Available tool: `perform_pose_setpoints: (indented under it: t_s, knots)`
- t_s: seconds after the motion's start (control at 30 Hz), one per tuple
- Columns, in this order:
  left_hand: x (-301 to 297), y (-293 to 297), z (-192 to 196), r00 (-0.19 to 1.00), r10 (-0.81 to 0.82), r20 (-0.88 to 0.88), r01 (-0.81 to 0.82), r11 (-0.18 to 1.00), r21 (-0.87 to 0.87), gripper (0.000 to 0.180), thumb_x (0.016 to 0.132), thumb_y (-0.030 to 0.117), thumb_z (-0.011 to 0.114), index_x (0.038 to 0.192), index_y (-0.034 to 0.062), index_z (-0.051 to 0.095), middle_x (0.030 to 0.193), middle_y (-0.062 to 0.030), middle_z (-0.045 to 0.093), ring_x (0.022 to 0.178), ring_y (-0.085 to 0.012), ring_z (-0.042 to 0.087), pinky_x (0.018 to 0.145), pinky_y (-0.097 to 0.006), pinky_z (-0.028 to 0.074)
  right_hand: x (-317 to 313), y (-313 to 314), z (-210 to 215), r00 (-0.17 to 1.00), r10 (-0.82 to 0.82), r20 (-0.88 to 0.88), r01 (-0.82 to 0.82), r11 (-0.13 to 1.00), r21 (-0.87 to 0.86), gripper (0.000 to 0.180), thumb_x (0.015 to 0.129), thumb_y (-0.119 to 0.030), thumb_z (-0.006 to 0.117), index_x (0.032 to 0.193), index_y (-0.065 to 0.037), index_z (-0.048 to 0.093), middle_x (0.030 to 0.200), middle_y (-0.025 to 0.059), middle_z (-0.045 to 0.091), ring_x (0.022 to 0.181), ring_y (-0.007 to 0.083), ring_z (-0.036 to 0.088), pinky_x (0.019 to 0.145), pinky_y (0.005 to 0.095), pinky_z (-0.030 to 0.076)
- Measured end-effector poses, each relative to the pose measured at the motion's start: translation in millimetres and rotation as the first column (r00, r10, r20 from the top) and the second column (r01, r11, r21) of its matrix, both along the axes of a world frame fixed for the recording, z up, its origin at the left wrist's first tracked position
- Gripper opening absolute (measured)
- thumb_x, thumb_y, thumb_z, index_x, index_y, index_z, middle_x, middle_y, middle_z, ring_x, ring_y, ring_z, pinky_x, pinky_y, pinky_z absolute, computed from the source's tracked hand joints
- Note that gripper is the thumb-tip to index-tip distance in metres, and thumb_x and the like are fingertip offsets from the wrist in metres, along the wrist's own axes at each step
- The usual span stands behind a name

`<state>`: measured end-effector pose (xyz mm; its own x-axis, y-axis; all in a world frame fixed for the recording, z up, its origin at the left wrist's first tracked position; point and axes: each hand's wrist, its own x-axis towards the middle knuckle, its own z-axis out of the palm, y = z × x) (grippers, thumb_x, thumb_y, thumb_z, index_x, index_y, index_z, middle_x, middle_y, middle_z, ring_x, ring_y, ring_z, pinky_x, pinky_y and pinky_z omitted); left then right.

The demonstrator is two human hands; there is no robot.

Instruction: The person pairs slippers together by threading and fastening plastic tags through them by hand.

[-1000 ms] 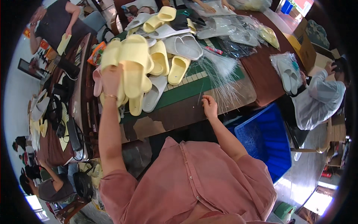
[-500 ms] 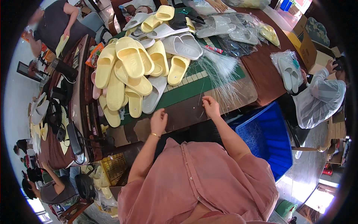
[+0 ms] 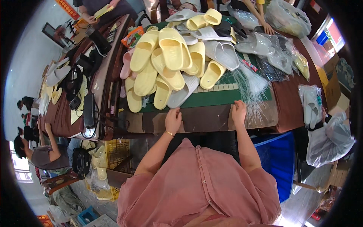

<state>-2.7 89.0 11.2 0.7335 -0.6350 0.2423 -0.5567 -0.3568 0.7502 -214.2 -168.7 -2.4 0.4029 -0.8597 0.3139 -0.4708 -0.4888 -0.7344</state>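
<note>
My left hand [image 3: 173, 121] rests at the near edge of the table, its fingers curled together just below a grey slipper [image 3: 184, 92]. Farther right, my right hand [image 3: 238, 113] also has its fingers drawn together, close to a bundle of thin white plastic strands [image 3: 252, 85]. Whatever either hand may pinch is too small to make out. Beyond my hands lies a heap of pale yellow slippers [image 3: 172, 47] mixed with some grey ones, on a green cutting mat [image 3: 223, 99]. A yellow slipper [image 3: 212, 75] lies at the heap's right side.
Plastic-bagged slippers [image 3: 261, 45] lie at the far right, where another person's hand [image 3: 267, 28] reaches in. A blue bin [image 3: 278, 162] stands below the table at right. A yellow crate [image 3: 115, 155] is at lower left. A side table [image 3: 106, 75] adjoins on the left.
My view has turned, so the table and heap sit farther right in the picture. My hands are somewhat farther apart. The slippers in the heap keep their arrangement.
</note>
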Motion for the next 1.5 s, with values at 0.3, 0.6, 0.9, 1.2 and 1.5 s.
perform_pose_setpoints:
  t_s: [0.3,0.6,0.9,1.2,1.5]
  knots:
    - [140.9,-81.6,129.4,0.85,0.365,0.381,-0.277,0.923,-0.267,0.032,0.077,0.021,0.068,0.1,0.0009,0.059,0.093,-0.0142,0.058,0.089,-0.0294,0.055,0.08,-0.039,0.044,7.7,77.8,-14.7,0.956,0.214,-0.2,-0.259,0.937,-0.236,0.019,0.075,-0.011,0.064,0.093,-0.009,0.062,0.111,0.0082,0.056,0.108,0.0312,0.047,0.09,0.0437,0.037]
    - [202.7,-151.9,165.8,0.938,0.31,0.153,-0.339,0.912,0.233,0.04,0.068,0.052,0.067,0.093,0.0203,0.069,0.141,-0.0164,0.032,0.132,-0.0393,0.026,0.105,-0.05,0.028,4.5,80.7,-24.1,0.962,0.206,-0.18,-0.252,0.925,-0.285,0.017,0.076,-0.011,0.062,0.092,-0.01,0.061,0.112,0.0098,0.055,0.106,0.0327,0.048,0.09,0.0461,0.037]
    - [197.9,-151.5,185.9,0.917,0.352,0.187,-0.383,0.909,0.163,0.055,0.069,0.046,0.064,0.107,0.006,0.062,0.115,-0.0157,0.052,0.113,-0.0342,0.044,0.092,-0.047,0.039,5.2,78.5,-29.5,0.96,0.19,-0.207,-0.244,0.929,-0.277,0.017,0.076,-0.012,0.063,0.092,-0.01,0.061,0.114,0.0101,0.054,0.107,0.0332,0.047,0.091,0.0465,0.036]
    - [54.1,-61.4,214.1,0.931,0.123,0.343,-0.027,0.962,-0.271,0.043,0.075,0.024,0.067,0.106,-0.0032,0.055,0.104,-0.0219,0.049,0.096,-0.0366,0.049,0.083,-0.041,0.042,2.7,80.3,-22.3,0.96,0.195,-0.201,-0.245,0.934,-0.26,0.018,0.074,-0.012,0.064,0.092,-0.01,0.062,0.113,0.0097,0.056,0.107,0.032,0.048,0.089,0.0451,0.038]
    - [-80.0,-29.1,73.7,0.985,-0.17,-0.025,0.171,0.965,0.2,0.044,0.073,0.022,0.068,0.105,-0.0034,0.054,0.115,-0.0282,0.044,0.101,-0.0404,0.05,0.086,-0.043,0.044,-4.2,38.7,-23.9,0.912,0.081,0.403,-0.278,0.842,0.462,0.017,0.088,-0.011,0.057,0.101,-0.002,0.062,0.092,0.0045,0.062,0.082,0.0112,0.056,0.074,0.0241,0.045]
